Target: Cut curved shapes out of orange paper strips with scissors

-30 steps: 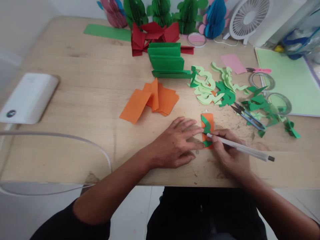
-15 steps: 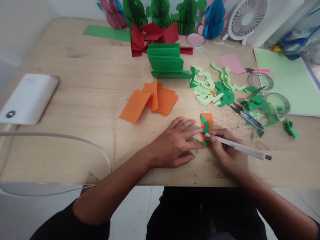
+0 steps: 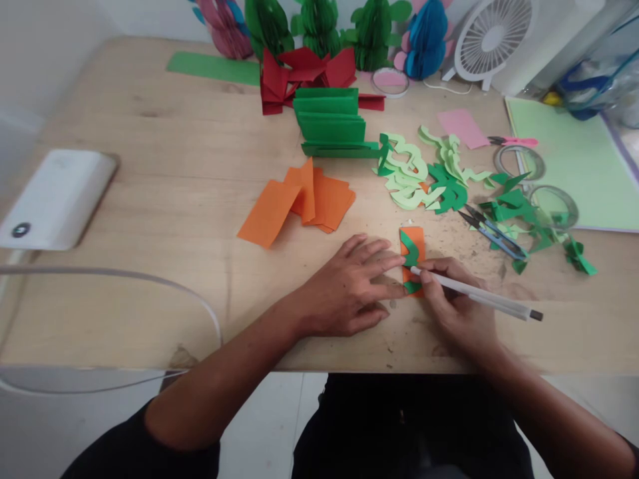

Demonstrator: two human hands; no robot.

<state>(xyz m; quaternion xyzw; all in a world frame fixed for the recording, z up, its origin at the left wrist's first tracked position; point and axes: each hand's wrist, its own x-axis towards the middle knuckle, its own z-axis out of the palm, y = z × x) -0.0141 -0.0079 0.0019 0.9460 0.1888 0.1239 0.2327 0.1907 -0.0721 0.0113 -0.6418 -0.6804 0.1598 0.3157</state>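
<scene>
My left hand (image 3: pixel 357 286) lies flat with its fingers spread, two fingertips pressing a green paper cutout (image 3: pixel 410 249) onto a narrow orange paper strip (image 3: pixel 418 235). Between the thumb and fingers of my right hand (image 3: pixel 462 303) is a white pen (image 3: pixel 482 295), its tip at the edge of the cutout and its dark end pointing right. Part of the cutout and strip is hidden beneath my fingers. Loose orange papers (image 3: pixel 329 198) lie beyond my left hand. Past the strip sits a pile of light green curly cutouts (image 3: pixel 407 163).
Blue thread snips (image 3: pixel 494 231) lie among green scraps (image 3: pixel 514 205) to the right. Folded green paper (image 3: pixel 332 123) and red paper (image 3: pixel 304 66) stand farther back. A white fan (image 3: pixel 492 40) is at the rear, a white power bank (image 3: pixel 57 199) with a cable at left.
</scene>
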